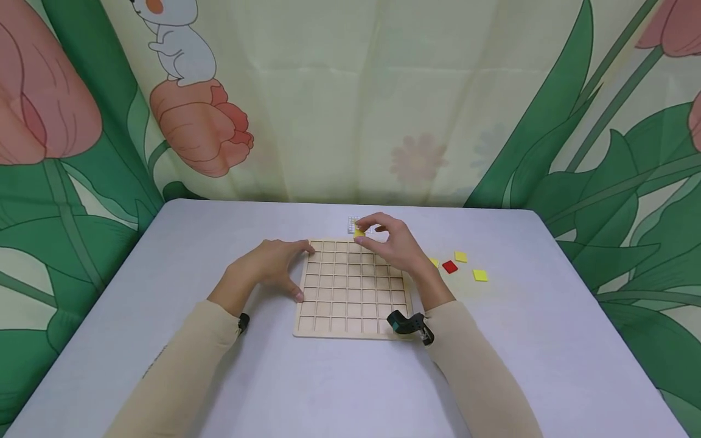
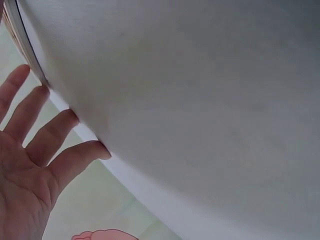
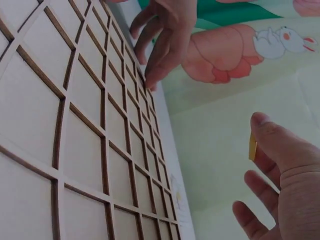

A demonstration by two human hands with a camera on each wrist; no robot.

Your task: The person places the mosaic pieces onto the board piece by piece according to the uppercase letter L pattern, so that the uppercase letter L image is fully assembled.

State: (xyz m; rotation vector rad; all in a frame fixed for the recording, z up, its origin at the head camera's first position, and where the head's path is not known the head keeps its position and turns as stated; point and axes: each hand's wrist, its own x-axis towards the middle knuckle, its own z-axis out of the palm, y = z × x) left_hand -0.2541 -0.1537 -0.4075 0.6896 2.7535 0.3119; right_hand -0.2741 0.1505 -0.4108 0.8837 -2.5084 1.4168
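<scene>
A pale wooden grid board (image 1: 339,296) with square recesses lies on the white table. My left hand (image 1: 271,264) rests at its left side, thumb and fingertips spread along the edge; the left wrist view shows those fingers (image 2: 52,135) slightly bent and apart. Over the board's far edge, my right hand (image 1: 397,243) pinches a small yellow square tile (image 1: 358,232) between thumb and fingers. From the right wrist, this tile appears edge-on, held up off the grid, the other fingers loosely curled. No tiles show in the visible recesses.
Right of the board lie a red tile (image 1: 449,266) and several yellow tiles, one (image 1: 434,262) partly hidden behind my right wrist. A small card with a printed grid (image 1: 351,225) lies beyond the board, partly covered by my right hand. A patterned curtain (image 1: 328,121) hangs behind the table.
</scene>
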